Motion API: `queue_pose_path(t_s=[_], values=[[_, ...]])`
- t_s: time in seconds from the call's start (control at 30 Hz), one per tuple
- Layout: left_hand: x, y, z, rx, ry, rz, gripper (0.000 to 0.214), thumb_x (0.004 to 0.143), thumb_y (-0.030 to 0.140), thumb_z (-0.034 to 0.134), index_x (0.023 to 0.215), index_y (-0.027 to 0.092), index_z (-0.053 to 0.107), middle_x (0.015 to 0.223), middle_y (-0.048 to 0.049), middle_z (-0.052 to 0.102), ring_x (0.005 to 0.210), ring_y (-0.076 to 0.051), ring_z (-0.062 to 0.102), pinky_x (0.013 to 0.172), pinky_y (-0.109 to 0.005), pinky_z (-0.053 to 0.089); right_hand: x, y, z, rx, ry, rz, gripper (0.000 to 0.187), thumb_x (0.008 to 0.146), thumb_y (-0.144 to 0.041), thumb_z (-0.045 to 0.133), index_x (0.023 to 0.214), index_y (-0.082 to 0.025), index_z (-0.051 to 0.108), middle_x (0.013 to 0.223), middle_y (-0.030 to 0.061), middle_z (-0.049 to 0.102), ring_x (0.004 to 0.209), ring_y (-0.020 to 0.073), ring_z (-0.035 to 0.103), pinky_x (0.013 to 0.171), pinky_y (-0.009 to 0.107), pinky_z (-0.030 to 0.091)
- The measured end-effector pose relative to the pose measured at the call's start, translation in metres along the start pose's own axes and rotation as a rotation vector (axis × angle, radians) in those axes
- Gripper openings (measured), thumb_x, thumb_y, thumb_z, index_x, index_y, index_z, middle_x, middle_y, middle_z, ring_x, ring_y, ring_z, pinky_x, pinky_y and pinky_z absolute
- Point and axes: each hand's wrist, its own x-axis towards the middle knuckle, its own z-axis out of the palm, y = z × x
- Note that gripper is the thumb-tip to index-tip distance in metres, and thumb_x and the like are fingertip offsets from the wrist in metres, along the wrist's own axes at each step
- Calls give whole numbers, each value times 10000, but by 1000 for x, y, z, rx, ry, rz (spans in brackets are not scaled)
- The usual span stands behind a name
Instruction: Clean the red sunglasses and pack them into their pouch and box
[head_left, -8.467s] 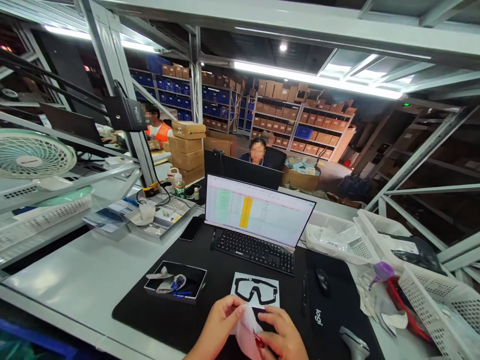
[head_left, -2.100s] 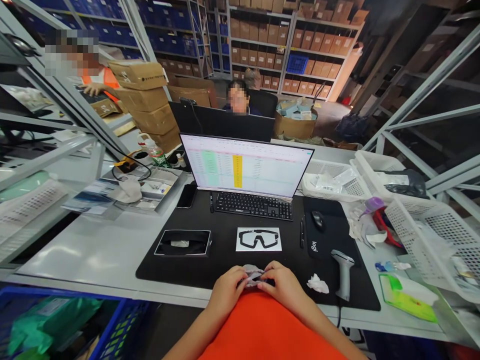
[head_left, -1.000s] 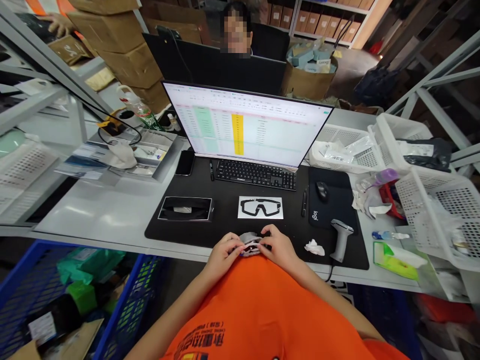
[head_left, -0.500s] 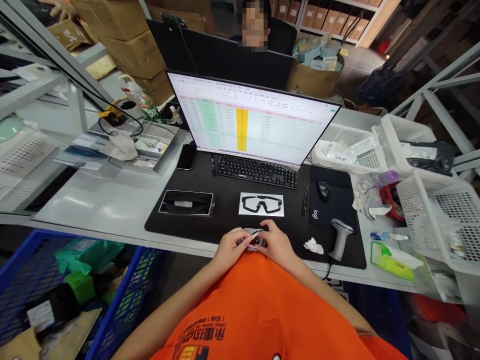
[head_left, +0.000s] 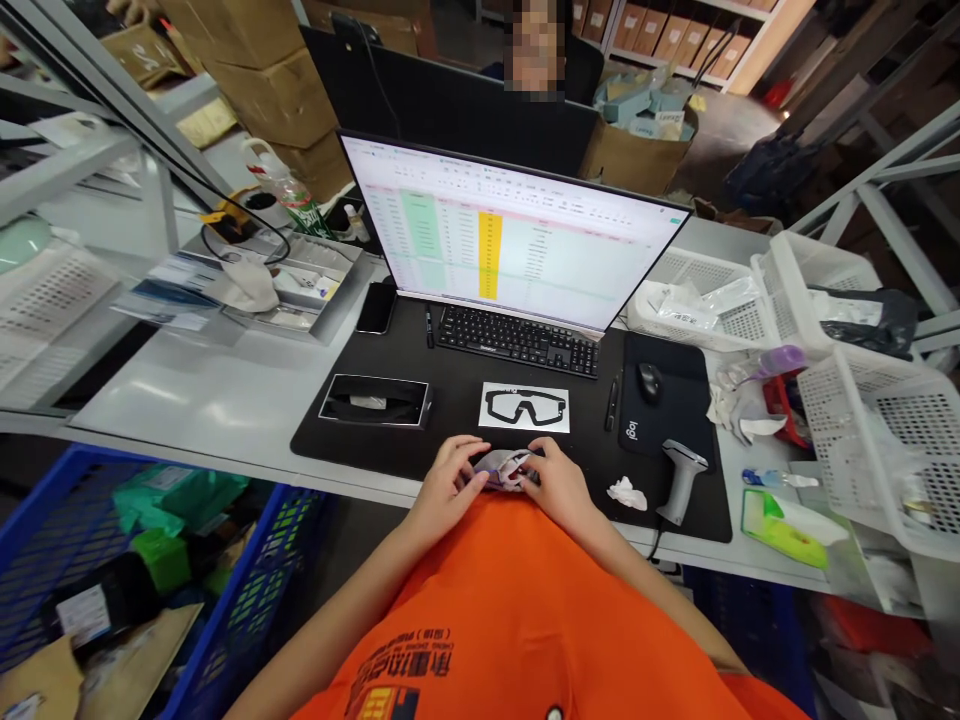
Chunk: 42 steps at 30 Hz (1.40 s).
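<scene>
My left hand (head_left: 445, 482) and my right hand (head_left: 556, 484) meet at the near edge of the black desk mat (head_left: 420, 440), both closed on a small grey-white cloth bundle (head_left: 504, 467) with a bit of red showing inside. Just beyond the hands lies a white card printed with a black goggle outline (head_left: 524, 407). To the left on the mat sits a shallow black box (head_left: 374, 400) with a pale item in it. A crumpled white tissue (head_left: 627, 492) lies right of my right hand.
Behind the card are a keyboard (head_left: 516, 341), a lit monitor (head_left: 513, 243), a mouse (head_left: 649, 381) and a grey barcode scanner (head_left: 679, 481). White baskets (head_left: 874, 440) crowd the right side. A blue crate (head_left: 90, 560) stands below left. A person sits behind the monitor.
The head camera has tilted down from the shelves to the desk. The hands stay together on the cloth bundle, turning it slightly at the mat's near edge.
</scene>
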Motion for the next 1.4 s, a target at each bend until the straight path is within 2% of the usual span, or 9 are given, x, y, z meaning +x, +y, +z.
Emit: queue_pose_path(t_s=[0.07,0.2,0.37,0.53,0.7,0.8,1.03,1.17,1.4], values=[[-2,-7,-6,76,13,-67,447,852,354,636,1277,224,587,1227,-82,539,687,-98,538,650,-263,506,-2,10,0,109,31,30,157,839,-271,681,974,-259,760,1260,61,576,867,171,626,777,323,507],[-10,-22,-19,144,-239,-195,428,760,381,727,1154,220,687,948,-28,643,744,-158,572,647,-252,459,-12,45,-7,736,139,228,267,650,-394,845,838,-218,774,940,36,642,710,139,563,640,280,464],[-22,-35,-30,75,-395,-267,241,798,404,684,868,198,788,633,7,630,559,-132,527,494,-217,349,-32,90,-8,993,233,531,538,588,-572,824,916,-156,730,529,-94,366,417,55,265,394,215,182],[-8,-44,-14,78,-341,-196,476,773,326,705,1236,221,672,832,7,653,705,-148,588,614,-230,439,-45,118,8,1114,256,658,548,489,-554,855,853,-187,674,526,-91,387,386,41,249,360,197,156],[25,-44,18,96,-379,-58,650,738,282,744,1365,267,573,1098,-39,624,892,-178,608,806,-286,500,-45,145,2,1109,300,666,479,548,-572,793,822,-219,621,595,-28,548,456,98,480,389,214,368],[44,-42,38,94,-429,20,608,734,286,775,1320,277,611,1115,-51,618,948,-200,619,808,-292,512,-34,141,5,1010,243,626,525,584,-610,763,901,-210,641,841,56,702,779,208,702,653,301,573],[56,-49,60,97,-398,157,441,779,201,752,1212,241,674,1148,-65,648,923,-166,659,755,-251,557,11,87,52,498,-109,375,933,556,-422,868,1365,-120,515,1283,210,651,1191,342,636,1031,452,484],[38,-62,30,202,-235,136,356,816,138,682,1164,215,678,1224,-74,652,993,-157,671,861,-271,570,25,79,55,162,-308,221,891,719,-306,747,1471,-28,361,1382,281,571,1277,338,587,1071,435,451],[37,-100,-99,641,116,-110,490,796,17,467,1252,123,613,1305,-210,603,1296,-348,503,1127,-592,341,26,85,47,164,-314,127,779,633,-98,680,1390,-89,499,1355,213,619,1248,321,605,1073,417,453]])
